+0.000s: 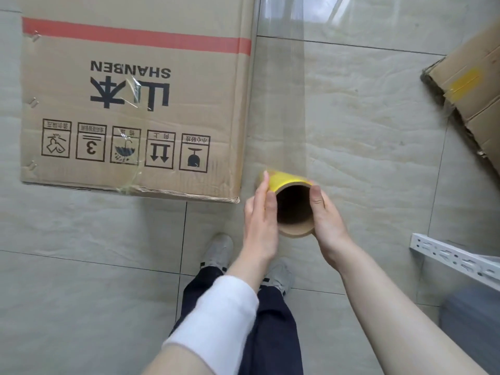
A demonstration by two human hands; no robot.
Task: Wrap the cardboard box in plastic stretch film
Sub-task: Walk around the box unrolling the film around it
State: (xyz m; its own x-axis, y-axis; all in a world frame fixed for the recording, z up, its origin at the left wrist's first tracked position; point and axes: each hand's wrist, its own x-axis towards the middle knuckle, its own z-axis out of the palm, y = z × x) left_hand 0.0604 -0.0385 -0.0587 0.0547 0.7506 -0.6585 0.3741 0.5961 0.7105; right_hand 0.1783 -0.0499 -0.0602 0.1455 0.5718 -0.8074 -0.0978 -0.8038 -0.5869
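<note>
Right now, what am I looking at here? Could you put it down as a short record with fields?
Setting: tiled floor, seen from above
Main item: large cardboard box, red stripe, printed handling symbols
Tool: stretch film roll on a cardboard core with yellow lining
Film: clear sheet stretched from the roll along the box's right edge
Left hand: pressed flat on the roll's left side
Right hand: gripping the roll's right side
Nearby: second cardboard box, white metal shelf rail
Stage: wrapping under way
</note>
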